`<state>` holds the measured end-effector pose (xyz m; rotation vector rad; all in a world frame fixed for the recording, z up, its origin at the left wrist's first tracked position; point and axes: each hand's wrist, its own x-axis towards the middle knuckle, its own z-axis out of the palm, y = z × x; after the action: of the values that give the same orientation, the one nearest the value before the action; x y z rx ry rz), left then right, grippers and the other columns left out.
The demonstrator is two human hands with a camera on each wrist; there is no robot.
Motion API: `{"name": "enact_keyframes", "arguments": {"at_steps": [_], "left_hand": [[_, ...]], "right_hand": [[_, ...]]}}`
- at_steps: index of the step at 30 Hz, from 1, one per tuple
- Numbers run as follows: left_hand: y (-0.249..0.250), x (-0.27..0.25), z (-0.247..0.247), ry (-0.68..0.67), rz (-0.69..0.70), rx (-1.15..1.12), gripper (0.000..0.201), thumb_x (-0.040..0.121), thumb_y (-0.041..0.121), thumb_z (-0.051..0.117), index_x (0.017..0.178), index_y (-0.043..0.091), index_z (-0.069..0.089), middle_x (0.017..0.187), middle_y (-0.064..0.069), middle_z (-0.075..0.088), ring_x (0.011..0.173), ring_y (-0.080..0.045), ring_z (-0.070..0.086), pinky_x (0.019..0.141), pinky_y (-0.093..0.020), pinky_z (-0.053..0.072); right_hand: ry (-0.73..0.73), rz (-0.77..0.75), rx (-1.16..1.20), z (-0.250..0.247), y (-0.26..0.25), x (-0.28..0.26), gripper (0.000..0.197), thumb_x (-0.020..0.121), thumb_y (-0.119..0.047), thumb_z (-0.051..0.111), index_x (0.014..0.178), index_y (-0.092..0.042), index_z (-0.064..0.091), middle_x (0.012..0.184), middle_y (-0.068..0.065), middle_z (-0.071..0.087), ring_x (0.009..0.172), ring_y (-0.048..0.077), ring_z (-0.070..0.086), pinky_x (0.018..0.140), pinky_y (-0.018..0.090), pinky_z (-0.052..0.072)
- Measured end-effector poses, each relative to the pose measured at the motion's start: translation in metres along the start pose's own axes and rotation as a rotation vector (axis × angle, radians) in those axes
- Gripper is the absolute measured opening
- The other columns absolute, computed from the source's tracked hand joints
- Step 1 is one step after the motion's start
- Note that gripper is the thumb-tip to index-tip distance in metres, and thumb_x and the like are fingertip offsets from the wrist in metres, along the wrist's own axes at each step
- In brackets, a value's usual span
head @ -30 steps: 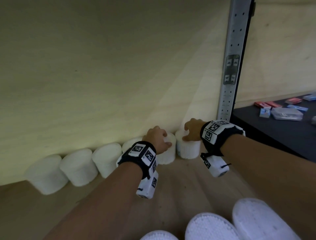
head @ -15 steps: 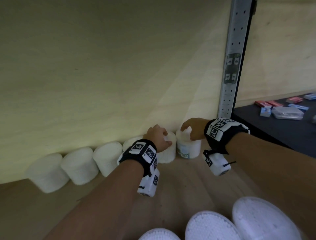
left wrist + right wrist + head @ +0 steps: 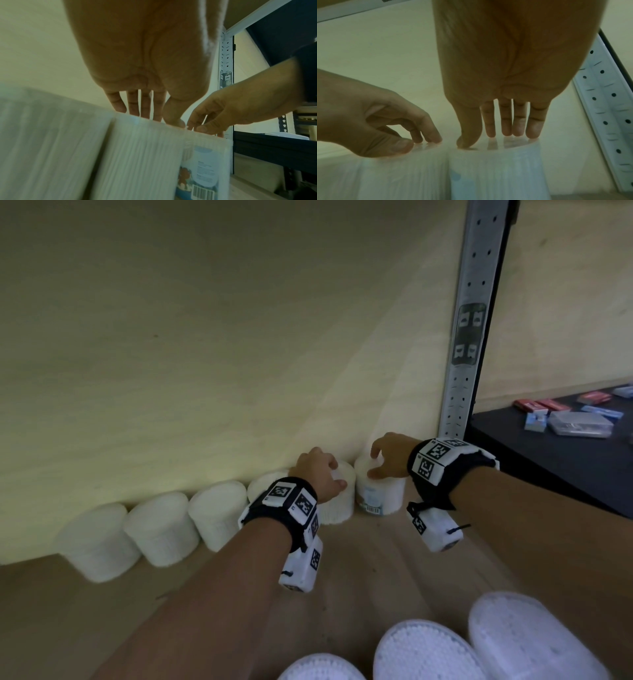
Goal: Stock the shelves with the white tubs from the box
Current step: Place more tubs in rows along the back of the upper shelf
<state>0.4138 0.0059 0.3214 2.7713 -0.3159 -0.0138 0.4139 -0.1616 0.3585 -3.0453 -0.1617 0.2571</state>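
Dim plywood shelf bay beside a perforated metal upright

A pale plywood back panel [image 3: 205,344] is filling most of the head view, catching soft yellowish light low down and fading into shadow toward the top. A grey perforated metal upright [image 3: 474,302] is standing at the right end of that panel, carrying a small dark label partway up. Below the panel, a wooden shelf board [image 3: 68,611] is lying in shade. Right of the upright, a dark shelf surface [image 3: 548,460] is holding several small red and blue packets [image 3: 529,405] and a clear flat pack [image 3: 579,424], with more pale plywood [image 3: 565,302] rising behind them.
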Motion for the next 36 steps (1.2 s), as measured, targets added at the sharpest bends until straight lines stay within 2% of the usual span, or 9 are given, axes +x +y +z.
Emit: {"name": "enact_keyframes", "arguments": {"at_steps": [7, 12, 14, 16, 19, 22, 26, 30, 36], "left_hand": [[0.0016, 0.0004, -0.0003, -0.001, -0.007, 0.015, 0.048, 0.086, 0.037, 0.064, 0.126, 0.013, 0.055, 0.131, -0.008, 0.044, 0.125, -0.027, 0.045, 0.105, -0.044, 0.040], [0.0018, 0.0003, -0.0005, -0.004, -0.005, 0.023, 0.048, 0.086, 0.037, 0.064, 0.126, 0.014, 0.055, 0.131, -0.009, 0.044, 0.124, -0.029, 0.045, 0.104, -0.045, 0.040], [0.0020, 0.0001, -0.0006, -0.005, -0.003, 0.022, 0.048, 0.086, 0.037, 0.064, 0.127, 0.014, 0.055, 0.131, -0.009, 0.044, 0.124, -0.029, 0.045, 0.104, -0.045, 0.041], [0.0019, -0.0005, -0.0008, -0.006, 0.001, 0.025, 0.048, 0.087, 0.037, 0.063, 0.127, 0.013, 0.054, 0.131, -0.009, 0.044, 0.124, -0.029, 0.045, 0.104, -0.044, 0.041], [0.0015, -0.0011, -0.0005, -0.005, 0.001, 0.014, 0.048, 0.087, 0.036, 0.063, 0.128, 0.013, 0.054, 0.131, -0.009, 0.044, 0.125, -0.029, 0.044, 0.105, -0.044, 0.040], [0.0020, -0.0012, -0.0006, -0.011, -0.003, 0.013, 0.048, 0.087, 0.036, 0.063, 0.128, 0.013, 0.054, 0.132, -0.009, 0.043, 0.126, -0.029, 0.043, 0.106, -0.045, 0.039], [0.0023, -0.0008, -0.0017, -0.018, -0.003, 0.020, 0.049, 0.087, 0.037, 0.063, 0.128, 0.013, 0.053, 0.132, -0.009, 0.043, 0.126, -0.028, 0.043, 0.106, -0.045, 0.039], [0.0019, -0.0010, -0.0026, -0.029, 0.002, 0.024, 0.050, 0.087, 0.038, 0.063, 0.130, 0.014, 0.053, 0.133, -0.009, 0.043, 0.127, -0.028, 0.043, 0.106, -0.044, 0.039], [0.0012, -0.0019, -0.0023, -0.027, 0.006, 0.016, 0.049, 0.087, 0.037, 0.063, 0.129, 0.014, 0.054, 0.133, -0.009, 0.043, 0.126, -0.028, 0.044, 0.106, -0.043, 0.039]], "right_hand": [[-0.038, -0.046, 0.008, -0.0015, 0.0025, -0.0004, 0.050, 0.091, -0.027, 0.060, 0.138, -0.018, 0.046, 0.143, 0.007, 0.041, 0.129, 0.026, 0.045, 0.103, 0.033, 0.039], [-0.039, -0.102, 0.042, -0.0056, 0.0028, -0.0031, 0.046, 0.091, -0.005, 0.050, 0.134, -0.021, 0.054, 0.146, 0.007, 0.041, 0.131, 0.025, 0.044, 0.101, 0.030, 0.040], [-0.004, -0.100, 0.074, -0.0055, 0.0029, -0.0021, 0.043, 0.091, -0.006, 0.050, 0.131, -0.020, 0.056, 0.145, 0.007, 0.042, 0.131, 0.025, 0.044, 0.101, 0.030, 0.040], [0.044, -0.069, 0.086, -0.0048, 0.0027, -0.0006, 0.040, 0.092, -0.017, 0.054, 0.132, -0.018, 0.054, 0.144, 0.007, 0.042, 0.131, 0.025, 0.043, 0.104, 0.031, 0.038], [0.042, -0.009, 0.028, -0.0019, 0.0027, 0.0004, 0.051, 0.094, -0.041, 0.052, 0.136, -0.012, 0.048, 0.142, 0.010, 0.043, 0.129, 0.027, 0.044, 0.105, 0.033, 0.038], [0.010, 0.014, -0.001, 0.0016, 0.0027, 0.0008, 0.059, 0.091, -0.048, 0.054, 0.136, -0.010, 0.047, 0.140, 0.011, 0.045, 0.126, 0.027, 0.047, 0.102, 0.034, 0.040], [-0.014, 0.005, -0.018, 0.0003, 0.0024, 0.0027, 0.058, 0.092, -0.044, 0.055, 0.138, -0.009, 0.045, 0.142, 0.011, 0.043, 0.128, 0.027, 0.046, 0.104, 0.034, 0.039], [-0.029, -0.018, -0.023, -0.0004, 0.0051, 0.0029, 0.057, 0.090, -0.038, 0.060, 0.140, -0.015, 0.044, 0.143, 0.008, 0.041, 0.129, 0.026, 0.045, 0.105, 0.033, 0.038], [-0.060, -0.074, -0.018, -0.0044, 0.0071, 0.0000, 0.049, 0.092, -0.016, 0.057, 0.139, -0.020, 0.046, 0.145, 0.008, 0.039, 0.132, 0.026, 0.043, 0.106, 0.032, 0.037]]}}
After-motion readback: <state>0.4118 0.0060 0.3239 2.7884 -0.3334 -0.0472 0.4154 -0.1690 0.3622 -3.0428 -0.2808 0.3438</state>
